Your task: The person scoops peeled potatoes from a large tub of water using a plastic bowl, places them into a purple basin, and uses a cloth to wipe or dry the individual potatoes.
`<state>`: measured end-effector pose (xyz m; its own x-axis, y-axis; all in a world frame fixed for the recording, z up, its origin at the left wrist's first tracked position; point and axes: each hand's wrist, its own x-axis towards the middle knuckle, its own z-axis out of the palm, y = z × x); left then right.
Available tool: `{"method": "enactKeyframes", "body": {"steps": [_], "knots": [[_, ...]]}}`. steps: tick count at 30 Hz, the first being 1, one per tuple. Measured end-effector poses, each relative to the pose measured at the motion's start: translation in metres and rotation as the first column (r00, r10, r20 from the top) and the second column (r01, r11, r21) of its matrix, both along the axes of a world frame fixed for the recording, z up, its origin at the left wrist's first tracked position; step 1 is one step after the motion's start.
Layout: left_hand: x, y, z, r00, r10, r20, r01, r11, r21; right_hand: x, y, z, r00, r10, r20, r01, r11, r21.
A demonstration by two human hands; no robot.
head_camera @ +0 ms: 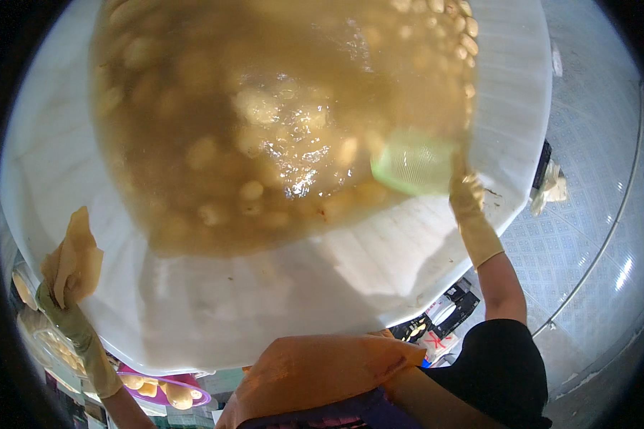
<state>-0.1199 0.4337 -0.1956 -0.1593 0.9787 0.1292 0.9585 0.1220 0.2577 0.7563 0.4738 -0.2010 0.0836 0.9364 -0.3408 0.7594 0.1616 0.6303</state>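
A large white tub holds cloudy brown liquid with many pale, rounded lumps in it. My right hand, in a pale yellow rubber glove, grips the rim of a light green mesh basket at the tub's right side. Murky liquid partly covers the basket; nothing can be made out inside it. At the tub's left rim, my gloved left hand holds a tan, folded, sheet-like piece upright, clear of the liquid. The material of that piece cannot be told, and it hides my left fingertips.
Below the left rim, a purple basin holds several pale yellow pieces, near a clear container of more pieces. Dark printed boxes lie beneath the front rim. A pale hose or cable curves across the patterned floor at right.
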Motion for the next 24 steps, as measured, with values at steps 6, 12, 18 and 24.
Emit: {"method": "enactKeyframes", "body": {"steps": [6, 12, 18, 24], "knots": [[-0.02, 0.006, -0.015, 0.997, -0.027, -0.076, 0.028, 0.999, 0.015, 0.069, -0.033, 0.038, 0.925, -0.261, 0.276, 0.315, 0.933, -0.175], [-0.04, 0.02, -0.034, 0.981, -0.154, -0.12, 0.167, 0.98, 0.109, 0.111, -0.111, 0.021, 0.955, -0.258, -0.147, 0.278, 0.951, 0.133], [-0.034, 0.018, -0.025, 0.982, -0.173, -0.082, 0.183, 0.974, 0.136, 0.069, -0.069, 0.041, 0.96, -0.206, 0.188, 0.21, 0.978, -0.001], [-0.044, 0.032, -0.037, 0.978, -0.19, -0.088, 0.201, 0.967, 0.153, 0.166, -0.149, -0.024, 0.972, -0.218, -0.087, 0.227, 0.968, 0.108]]}}
